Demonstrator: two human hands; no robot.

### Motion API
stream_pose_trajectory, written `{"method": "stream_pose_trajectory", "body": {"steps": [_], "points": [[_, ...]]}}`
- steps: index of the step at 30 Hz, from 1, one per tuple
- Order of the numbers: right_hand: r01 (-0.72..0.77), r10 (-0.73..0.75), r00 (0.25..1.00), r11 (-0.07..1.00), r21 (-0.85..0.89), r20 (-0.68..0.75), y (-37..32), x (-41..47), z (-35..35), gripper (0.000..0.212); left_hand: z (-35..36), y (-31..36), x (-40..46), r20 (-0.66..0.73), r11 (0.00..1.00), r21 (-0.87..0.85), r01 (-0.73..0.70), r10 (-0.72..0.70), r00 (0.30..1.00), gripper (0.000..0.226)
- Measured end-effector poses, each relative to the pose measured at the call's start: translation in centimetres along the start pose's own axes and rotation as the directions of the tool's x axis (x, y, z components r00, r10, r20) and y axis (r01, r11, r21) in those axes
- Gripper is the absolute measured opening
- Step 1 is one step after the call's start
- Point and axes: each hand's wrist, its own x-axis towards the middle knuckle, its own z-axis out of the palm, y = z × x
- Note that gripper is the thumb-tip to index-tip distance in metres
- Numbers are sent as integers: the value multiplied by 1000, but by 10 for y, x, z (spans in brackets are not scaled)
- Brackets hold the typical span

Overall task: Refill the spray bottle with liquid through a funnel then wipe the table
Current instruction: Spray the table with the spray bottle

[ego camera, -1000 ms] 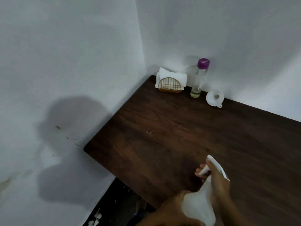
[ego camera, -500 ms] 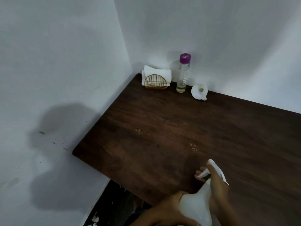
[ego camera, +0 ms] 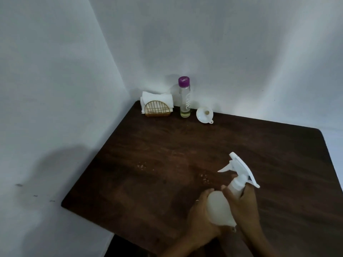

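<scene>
Holding the spray bottle [ego camera: 220, 206] over the table [ego camera: 148, 164], the left hand [ego camera: 201, 219] wraps its body while the right hand [ego camera: 243, 203] curls round the neck just under the trigger head [ego camera: 239, 167]. Its long axis tilts up and away toward the funnel [ego camera: 204, 115]. Beyond the bottle, well apart by the wall: one funnel, one purple-capped bottle [ego camera: 184, 97], one napkin holder [ego camera: 157, 108]. Unscrewing the head looks next.

Dark brown wood-grain table [ego camera: 185, 145] with pale specks, white walls [ego camera: 222, 43] behind. White spray bottle [ego camera: 220, 210] — frosted body, bright white trigger head. Clear bottle [ego camera: 185, 101], purple cap, yellowish liquid low down. White funnel [ego camera: 204, 115], white napkins [ego camera: 157, 99] — gold wire holder [ego camera: 157, 110].
</scene>
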Motion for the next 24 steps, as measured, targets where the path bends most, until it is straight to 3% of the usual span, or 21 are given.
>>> {"method": "stream_pose_trajectory", "body": {"steps": [6, 10, 15, 24], "points": [[129, -133, 979, 991, -39, -157, -9, 47, 3, 35, 17, 30, 53, -4, 996, 74, -40, 40, 999, 131], [186, -191, 959, 982, -43, -209, -24, 96, 8, 30, 16, 46, 106, 12, 996, 78, -50, 49, 999, 88], [239, -248, 929, 969, -67, -273, -47, 173, 8, 30, 11, 74, 173, 112, 986, 155, -67, 50, 992, 103], [288, -282, 926, 958, -15, -251, -80, 286, 8, 30, 11, 116, 279, 170, 965, 242, -101, 60, 984, 107]]}}
